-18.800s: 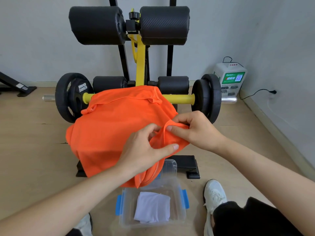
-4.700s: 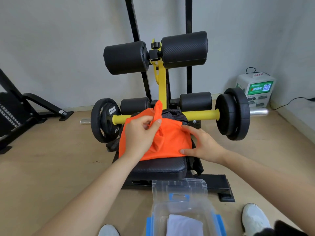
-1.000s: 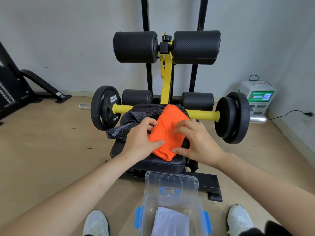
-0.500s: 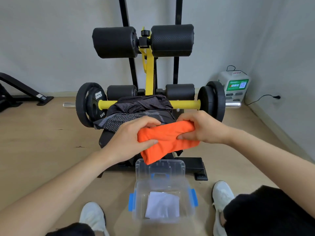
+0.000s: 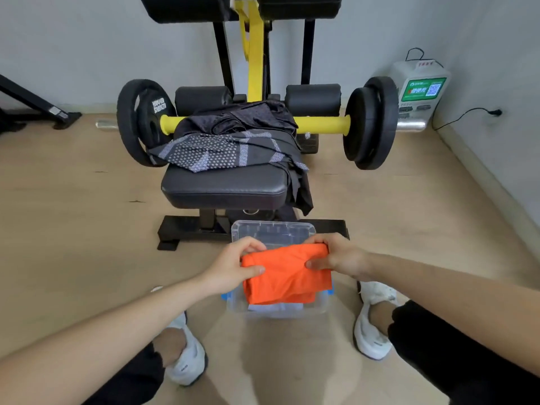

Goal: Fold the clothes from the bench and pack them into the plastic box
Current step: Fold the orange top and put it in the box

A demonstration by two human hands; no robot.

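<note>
A folded orange shirt [image 5: 287,276] hangs over the clear plastic box [image 5: 320,306] on the floor. My left hand [image 5: 233,268] pinches its left edge and my right hand [image 5: 336,255] grips its right edge. Under the shirt a strip of white folded cloth [image 5: 276,307] shows inside the box. The box's clear lid [image 5: 273,233] stands open behind it. A dark patterned garment [image 5: 233,141] lies heaped on the black bench seat [image 5: 222,188].
The yellow bar with black weight plates [image 5: 371,124] crosses behind the bench. A white charging station [image 5: 420,89] stands by the right wall, its cable running to a socket. My white shoes [image 5: 374,323] flank the box on the wooden floor.
Both hands have carried the folded orange shirt from the bench down to just above the box. The view has tilted downward.
</note>
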